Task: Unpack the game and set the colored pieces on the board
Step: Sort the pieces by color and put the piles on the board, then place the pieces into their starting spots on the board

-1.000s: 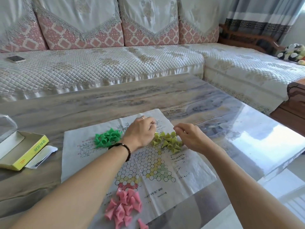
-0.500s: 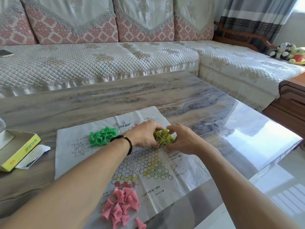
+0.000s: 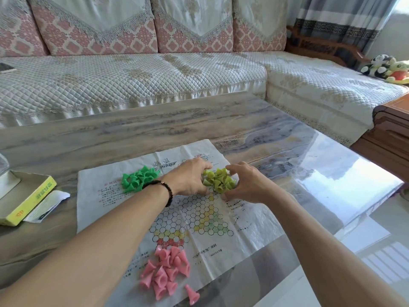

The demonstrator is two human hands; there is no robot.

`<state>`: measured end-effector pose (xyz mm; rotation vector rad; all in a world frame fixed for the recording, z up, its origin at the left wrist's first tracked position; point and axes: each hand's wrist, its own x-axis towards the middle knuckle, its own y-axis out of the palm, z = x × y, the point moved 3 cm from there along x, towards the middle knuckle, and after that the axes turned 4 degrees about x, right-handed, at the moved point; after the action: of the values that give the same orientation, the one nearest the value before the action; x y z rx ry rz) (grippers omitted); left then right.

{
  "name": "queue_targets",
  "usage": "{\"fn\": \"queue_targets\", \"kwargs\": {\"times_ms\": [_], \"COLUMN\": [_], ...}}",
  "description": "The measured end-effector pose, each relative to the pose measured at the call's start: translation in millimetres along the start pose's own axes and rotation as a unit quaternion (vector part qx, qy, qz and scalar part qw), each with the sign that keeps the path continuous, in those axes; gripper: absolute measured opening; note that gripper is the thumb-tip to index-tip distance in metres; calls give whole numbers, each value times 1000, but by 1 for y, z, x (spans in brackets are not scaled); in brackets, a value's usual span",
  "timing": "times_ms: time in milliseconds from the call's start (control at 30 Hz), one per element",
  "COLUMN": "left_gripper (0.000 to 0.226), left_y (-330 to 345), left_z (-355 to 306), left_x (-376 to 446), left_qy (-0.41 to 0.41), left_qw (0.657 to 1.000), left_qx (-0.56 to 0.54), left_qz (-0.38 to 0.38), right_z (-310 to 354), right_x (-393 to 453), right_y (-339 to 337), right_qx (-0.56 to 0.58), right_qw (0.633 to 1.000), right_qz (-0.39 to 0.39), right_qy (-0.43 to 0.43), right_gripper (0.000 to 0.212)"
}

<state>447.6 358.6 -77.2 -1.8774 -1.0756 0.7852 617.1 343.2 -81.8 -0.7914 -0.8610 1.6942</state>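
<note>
Change: a second ago the yellow-green pieces lay spread between two parted hands; now both hands have closed in and bunched them into one tight heap.
Box: an open yellow game box sits at the tabletop's left edge, a folded paper slip against it.
Green pieces: a cluster of green cone pieces lies on the board's far left part.
Board: a creased paper board with a hexagon grid lies flat on the marble tabletop.
Left hand: the left hand, beaded bracelet at the wrist, curls its fingers against the heap's left side.
Yellow-green pieces: the heap sits on the board's far middle, small flared cones lying at all angles.
Right hand: the right hand cups the heap's right side, fingers curled round it.
Pink pieces: pink cones lie piled on the board's near edge.
</note>
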Motion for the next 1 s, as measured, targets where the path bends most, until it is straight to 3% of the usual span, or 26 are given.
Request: {"fn": "queue_targets", "kwargs": {"times_ms": [133, 233, 367, 467, 567, 800, 1000], "left_gripper": [67, 75, 68, 56, 51, 48, 84], "left_y": [-1, -4, -7, -3, 8, 33, 44], "left_z": [4, 10, 26, 42, 55, 59, 70], "left_x": [-15, -37, -86, -134, -180, -242, -254], "left_qy": [0, 0, -14, -22, -34, -30, -35], "left_qw": [1000, 999, 993, 986, 982, 983, 983], "left_qx": [6, 4, 4, 14, 5, 55, 126], "left_qz": [-25, -46, -121, -165, -187, -172, -127], "right_z": [5, 15, 41, 65, 87, 109, 105], "right_x": [-11, -23, -37, -47, -58, -101, -145], "right_y": [0, -1, 4, 18, 39, 67, 72], "right_qx": [-12, -34, -33, -22, -9, 7, 29], "right_qw": [1000, 998, 994, 993, 992, 992, 995], "right_qz": [-20, -49, -97, -105, -102, -92, -90], "right_qy": [9, 0, -28, -54, -80, -87, -20], "right_gripper": [90, 85, 69, 47, 39, 12, 18]}}
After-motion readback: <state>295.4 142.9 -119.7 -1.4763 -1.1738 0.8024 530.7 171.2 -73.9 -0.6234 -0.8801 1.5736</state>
